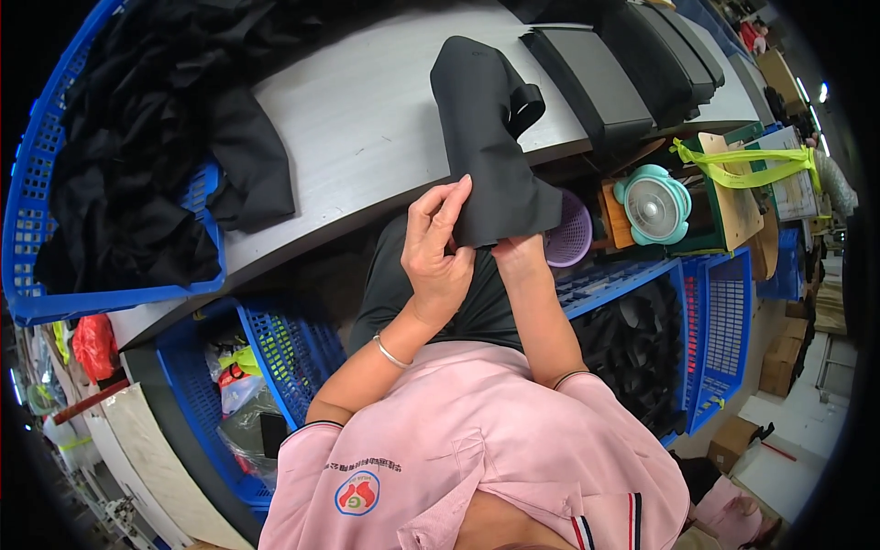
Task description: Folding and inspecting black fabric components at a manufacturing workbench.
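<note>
A long black fabric piece [486, 137] with a rounded far end and a small black loop of strap [526, 108] on its right side reaches from my hands over the table edge. My left hand [440, 240] is closed on its near left edge, thumb and fingers pinching the cloth, one finger extended along it. My right hand [521, 246] goes under or into the near end of the cloth. Only its wrist and heel show, so its fingers are hidden.
A blue crate [119, 301] heaped with black cloth stands on the white table [357, 101] at left. Stacked black pieces [587, 78] lie at far right. Beside them are a teal fan [653, 206] and a purple basket [570, 229]. Blue crates [197, 390] flank me below.
</note>
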A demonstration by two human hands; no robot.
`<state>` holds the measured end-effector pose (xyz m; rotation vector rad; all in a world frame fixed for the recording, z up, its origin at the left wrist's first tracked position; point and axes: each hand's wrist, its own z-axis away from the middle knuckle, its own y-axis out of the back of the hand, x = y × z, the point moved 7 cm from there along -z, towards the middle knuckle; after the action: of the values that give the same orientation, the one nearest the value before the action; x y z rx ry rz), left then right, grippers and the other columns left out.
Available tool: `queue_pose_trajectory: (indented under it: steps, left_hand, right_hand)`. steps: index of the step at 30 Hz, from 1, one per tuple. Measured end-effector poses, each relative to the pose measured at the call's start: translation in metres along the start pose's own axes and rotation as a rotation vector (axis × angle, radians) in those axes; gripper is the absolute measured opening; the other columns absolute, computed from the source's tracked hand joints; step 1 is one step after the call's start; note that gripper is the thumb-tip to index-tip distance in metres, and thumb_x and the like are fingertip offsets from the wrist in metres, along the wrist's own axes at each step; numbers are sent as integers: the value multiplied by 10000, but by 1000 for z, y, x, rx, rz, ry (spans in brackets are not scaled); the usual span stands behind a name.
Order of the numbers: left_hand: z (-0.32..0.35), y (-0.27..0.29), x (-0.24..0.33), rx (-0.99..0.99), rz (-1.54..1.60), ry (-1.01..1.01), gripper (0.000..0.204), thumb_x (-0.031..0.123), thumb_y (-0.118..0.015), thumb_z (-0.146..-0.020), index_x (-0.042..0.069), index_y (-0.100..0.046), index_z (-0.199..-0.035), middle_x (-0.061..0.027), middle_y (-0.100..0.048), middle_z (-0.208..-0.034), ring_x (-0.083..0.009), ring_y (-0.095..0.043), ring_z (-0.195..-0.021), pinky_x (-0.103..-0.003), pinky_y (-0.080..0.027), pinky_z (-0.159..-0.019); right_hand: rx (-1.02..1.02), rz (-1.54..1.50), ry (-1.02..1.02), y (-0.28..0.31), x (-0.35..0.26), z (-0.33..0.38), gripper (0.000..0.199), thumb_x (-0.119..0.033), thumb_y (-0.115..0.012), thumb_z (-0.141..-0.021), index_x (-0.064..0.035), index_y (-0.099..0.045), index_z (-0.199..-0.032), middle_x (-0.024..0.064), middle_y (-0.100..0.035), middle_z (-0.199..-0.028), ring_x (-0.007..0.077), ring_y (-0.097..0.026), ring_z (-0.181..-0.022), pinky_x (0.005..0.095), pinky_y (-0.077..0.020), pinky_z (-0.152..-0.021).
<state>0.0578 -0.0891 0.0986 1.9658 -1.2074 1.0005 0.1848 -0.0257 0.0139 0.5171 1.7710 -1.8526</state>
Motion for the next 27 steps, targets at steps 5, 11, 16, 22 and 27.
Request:
queue_pose_trajectory:
  steps: [5, 11, 16, 22, 27]
  left_hand:
    - [3, 2, -5, -11, 2, -29, 734, -208, -607, -653, 124, -656, -1306, -47, -599, -1182, -119, -583, -828, -232, -450, -590]
    - [3, 12, -4, -118, 30, -16, 687, -111, -598, -735, 58, -557, -1400, -97, -579, -1261, -160, -590, -820, -268, -486, -640]
    - [6, 17, -34, -119, 4, 122, 606, -101, -547, -807, 25, -550, -1399, -179, -604, -1297, -234, -639, -1063, -314, -527, -864]
    - [11, 25, -54, -136, -125, 137, 555, -115, -513, -837, 25, -579, -1370, -175, -672, -1249, -181, -670, -1052, -278, -523, -868]
    - [18, 31, -80, -52, -120, 332, 457, -41, -494, -921, 24, -584, -1364, -99, -718, -974, -100, -639, -808, -250, -526, -732]
  right_hand:
    - [-11, 55, 26, -4, 4, -3, 380, -269, -548, -1003, -49, -528, -1312, 114, -629, -1199, 237, -646, -1050, 377, -556, -905]
    - [108, 272, 29, 12, 11, -17, 398, -248, -585, -989, -44, -523, -1325, 113, -616, -1241, 235, -629, -1088, 367, -542, -917]
    - [159, 899, 345, 18, 10, -20, 450, -235, -676, -935, -14, -550, -1307, 136, -598, -1300, 250, -612, -1142, 394, -508, -961]
    - [0, 1685, 965, -11, 6, 3, 399, -202, -717, -879, 8, -624, -1205, 170, -647, -1222, 329, -629, -1108, 407, -496, -947]
    - [-127, 1551, 592, -16, 8, 1, 397, -164, -680, -921, 13, -576, -1261, 152, -607, -1299, 264, -572, -1210, 379, -446, -1034]
